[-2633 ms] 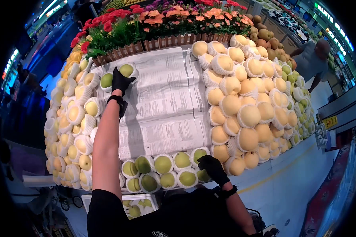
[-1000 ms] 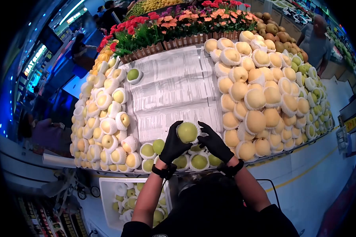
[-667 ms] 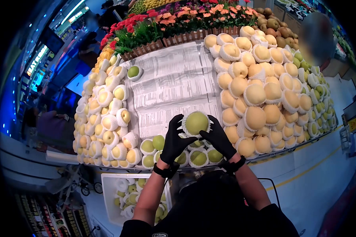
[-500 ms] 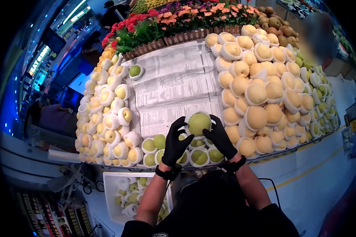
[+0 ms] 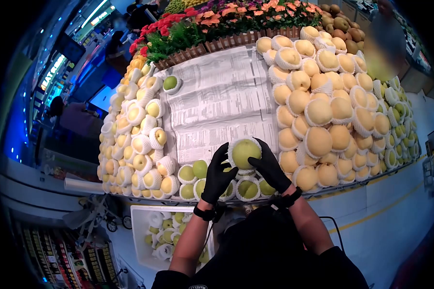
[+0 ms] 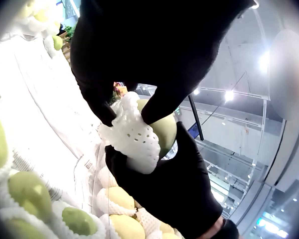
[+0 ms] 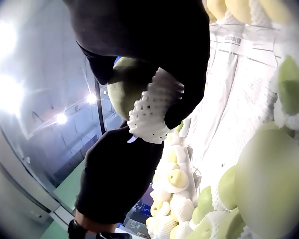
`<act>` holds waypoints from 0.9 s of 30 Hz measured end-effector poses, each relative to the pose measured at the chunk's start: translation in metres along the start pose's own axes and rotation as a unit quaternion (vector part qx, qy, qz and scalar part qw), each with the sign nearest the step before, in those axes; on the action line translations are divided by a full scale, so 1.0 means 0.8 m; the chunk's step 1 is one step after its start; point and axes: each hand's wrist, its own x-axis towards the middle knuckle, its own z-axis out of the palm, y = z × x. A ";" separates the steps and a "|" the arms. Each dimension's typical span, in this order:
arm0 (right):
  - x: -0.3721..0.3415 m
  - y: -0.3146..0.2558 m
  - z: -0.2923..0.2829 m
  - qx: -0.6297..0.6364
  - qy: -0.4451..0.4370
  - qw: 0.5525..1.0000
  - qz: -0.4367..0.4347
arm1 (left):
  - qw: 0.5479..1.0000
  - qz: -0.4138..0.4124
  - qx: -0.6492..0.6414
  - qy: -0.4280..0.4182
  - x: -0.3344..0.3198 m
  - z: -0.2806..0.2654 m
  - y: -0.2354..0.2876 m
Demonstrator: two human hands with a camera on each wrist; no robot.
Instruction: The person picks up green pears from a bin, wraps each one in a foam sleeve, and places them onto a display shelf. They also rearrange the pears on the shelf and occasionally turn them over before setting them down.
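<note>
A green pear (image 5: 246,153) in a white foam net (image 6: 134,134) is held between my two black-gloved hands, over the front row of the display. From the left, my left hand (image 5: 218,174) has fingers and thumb curled at the net. My right hand (image 5: 273,169) grips the pear from the right, its thumb across the fruit. In the right wrist view the net (image 7: 154,107) covers one side of the pear and leaves the other bare. Below the hands, several netted green pears (image 5: 248,189) sit in rows. Another green pear (image 5: 170,83) rests at the back left of the paper.
Printed paper (image 5: 217,106) lines the middle of the display. Netted yellow pears are piled left (image 5: 141,144) and right (image 5: 318,139). A picket fence (image 5: 236,39) with flowers edges the back. A white box (image 5: 140,231) of netted green pears stands below the front edge.
My left hand has come from the back left to the front with a green pear, and my right hand has joined it. Lately the hands have barely moved; the view has shifted slightly.
</note>
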 end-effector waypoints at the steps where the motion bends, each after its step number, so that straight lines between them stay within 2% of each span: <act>1: 0.002 0.002 0.000 0.014 0.009 1.000 0.007 | 1.000 0.006 0.014 0.020 -0.003 0.003 0.002; 2: 0.003 0.004 0.000 0.027 0.019 0.999 0.014 | 0.997 0.028 0.056 0.041 -0.004 0.003 0.000; 4: 0.006 0.008 0.002 -0.028 0.046 0.998 -0.014 | 0.985 0.069 0.138 0.082 -0.008 0.004 -0.004; 8: 0.007 0.013 0.009 -0.131 0.086 0.985 -0.067 | 0.990 0.043 0.107 0.077 -0.017 0.037 0.020; 9: 0.007 0.018 0.009 -0.122 0.091 0.986 -0.071 | 0.983 0.074 0.139 0.089 -0.016 0.045 0.016; 11: 0.009 0.029 0.006 -0.105 0.102 0.986 -0.081 | 0.976 0.073 0.173 0.107 -0.015 0.048 0.013; 14: 0.001 0.009 0.007 0.023 0.081 0.996 -0.043 | 0.972 0.081 0.175 0.134 -0.013 0.051 0.013; 17: 0.002 0.010 0.002 -0.083 0.096 0.990 -0.059 | 0.974 0.069 0.162 0.141 -0.013 0.054 0.015; 20: 0.003 0.014 -0.002 -0.064 0.103 0.992 -0.043 | 0.986 0.023 0.105 0.125 -0.010 0.052 0.010; 23: -0.005 -0.004 0.007 -0.044 0.117 0.992 -0.020 | 0.983 0.048 0.124 0.130 -0.007 0.053 0.012; 26: -0.004 0.005 -0.001 -0.102 0.115 0.985 -0.074 | 0.983 0.051 0.117 0.131 -0.003 0.054 0.007; 27: -0.004 0.002 0.000 -0.092 0.122 0.986 -0.065 | 0.983 0.063 0.114 0.133 -0.003 0.054 0.007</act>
